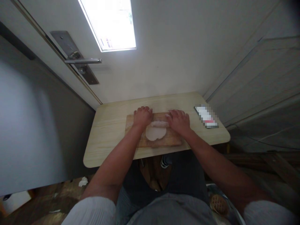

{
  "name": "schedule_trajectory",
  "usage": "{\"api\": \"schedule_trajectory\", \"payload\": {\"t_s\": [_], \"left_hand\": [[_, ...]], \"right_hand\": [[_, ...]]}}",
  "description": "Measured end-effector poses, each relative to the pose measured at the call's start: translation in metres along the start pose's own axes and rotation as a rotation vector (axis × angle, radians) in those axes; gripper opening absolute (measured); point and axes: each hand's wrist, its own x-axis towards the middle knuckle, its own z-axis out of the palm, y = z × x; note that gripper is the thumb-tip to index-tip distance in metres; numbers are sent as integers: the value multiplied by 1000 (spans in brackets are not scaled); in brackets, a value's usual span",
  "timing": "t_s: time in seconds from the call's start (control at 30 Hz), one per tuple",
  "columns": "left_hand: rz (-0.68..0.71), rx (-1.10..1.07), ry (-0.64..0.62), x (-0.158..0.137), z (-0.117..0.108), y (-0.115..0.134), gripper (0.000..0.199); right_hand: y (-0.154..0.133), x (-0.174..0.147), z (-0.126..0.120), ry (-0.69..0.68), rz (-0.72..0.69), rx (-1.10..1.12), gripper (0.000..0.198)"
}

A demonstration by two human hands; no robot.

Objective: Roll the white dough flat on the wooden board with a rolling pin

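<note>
A flat, pale round of dough (155,133) lies on a wooden cutting board (172,140). Across its far edge runs a whitish rolling pin (159,124), dusted with what looks like flour. My left hand (143,115) is closed over the pin's left end, fingers curled forward. At the other end, my right hand (179,120) grips it in the same way, with white powder on the fingertips. Both ends of the pin are hidden under my hands.
The board rests on a small light-wood table (105,131) against a door with a metal handle (83,61). A phone (206,116) with a blurred screen lies at the table's right. A grey panel (35,125) stands on the left. Below right is a woven round item (219,203).
</note>
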Motion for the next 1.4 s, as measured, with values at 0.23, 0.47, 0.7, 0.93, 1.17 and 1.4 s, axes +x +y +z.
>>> {"api": "schedule_trajectory", "payload": {"t_s": [0.23,0.47,0.7,0.93,1.17,1.4], "left_hand": [[17,-49,67,-40,-4,0,43],[-17,3,206,-67,-15,8,39],[-62,0,206,-75,-5,19,40],[-7,-30,115,-53,-2,17,44],[33,-72,52,-22,2,14,45],[27,-66,3,1,3,16,46]], "right_hand": [[-10,-45,-14,30,-47,8,48],[-16,-69,-18,78,-25,37,45],[-33,-74,-15,145,32,53,40],[-33,-60,-4,158,27,57,43],[-25,-36,0,176,7,49,45],[-21,-10,3,121,40,43,42]]}}
